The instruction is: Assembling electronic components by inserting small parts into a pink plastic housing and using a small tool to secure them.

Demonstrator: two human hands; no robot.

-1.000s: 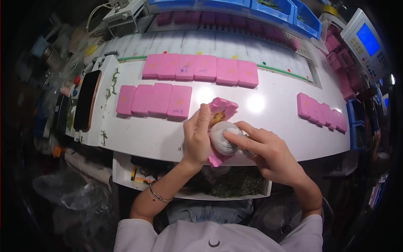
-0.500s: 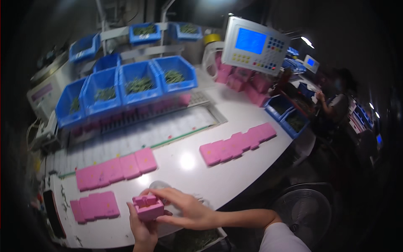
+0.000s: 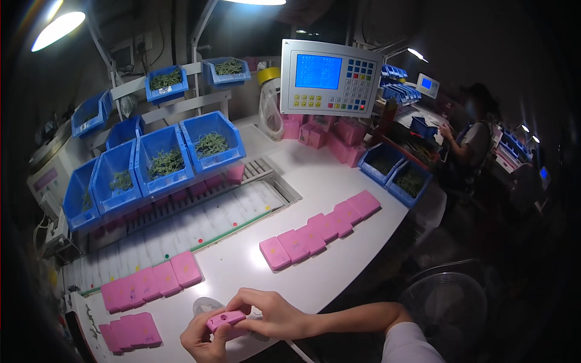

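Observation:
A small pink rubber mould is between my two hands above the near edge of the white table. A round dark hole shows in its upper face. My left hand grips its left side, thumb in front and fingers behind. From the right, my right hand pinches it with thumb and fingertips. Its lower part is partly hidden by my fingers. Just behind my hands lies a clear round dish or lid, partly covered.
Pink mould rows lie at left, near left and right on the table. Blue bins of green pieces hang behind. A control panel stands at the back, a fan at right, a person beyond.
The mould's notched inside faced up on my left hand; now a narrower face with a hole shows, and both hands squeeze it. My view has turned, shifting the table scene leftward.

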